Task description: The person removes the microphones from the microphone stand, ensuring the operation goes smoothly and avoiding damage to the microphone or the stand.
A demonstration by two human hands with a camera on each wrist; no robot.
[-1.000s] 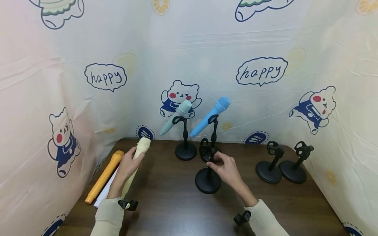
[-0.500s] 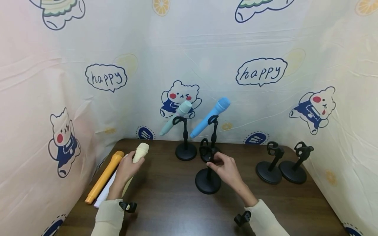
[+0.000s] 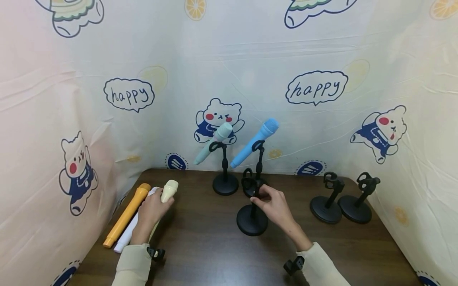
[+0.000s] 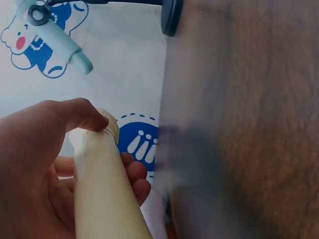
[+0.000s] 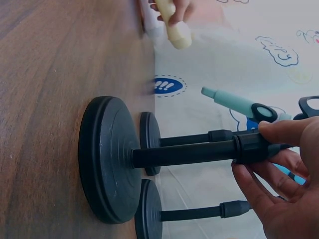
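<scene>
My left hand [image 3: 150, 214] grips a cream microphone [image 3: 169, 190] just below its head, thumb on the near side in the left wrist view. It is close beside a white microphone [image 3: 128, 235], which the hand and sleeve partly cover. With thumb and fingers, my right hand [image 3: 277, 206] holds the upper pole of a black microphone stand [image 3: 251, 222]. That stand's round base [image 5: 107, 159] is on the table, and its clip [image 3: 247, 178] holds nothing. Behind it, a blue microphone [image 3: 253, 145] and a pale green microphone [image 3: 207, 149] lean tilted in their stands.
An orange microphone [image 3: 126, 216] lies along the left edge of the brown table [image 3: 214, 254]. Two more black stands, a nearer one [image 3: 325, 208] and one farther right [image 3: 354, 208], are at the right with bare clips. A printed cloth [image 3: 250, 51] hangs around the back and sides.
My left hand has lowered the cream microphone and drawn it slightly back and left, so more of the white one shows. The right hand and its stand stay put.
</scene>
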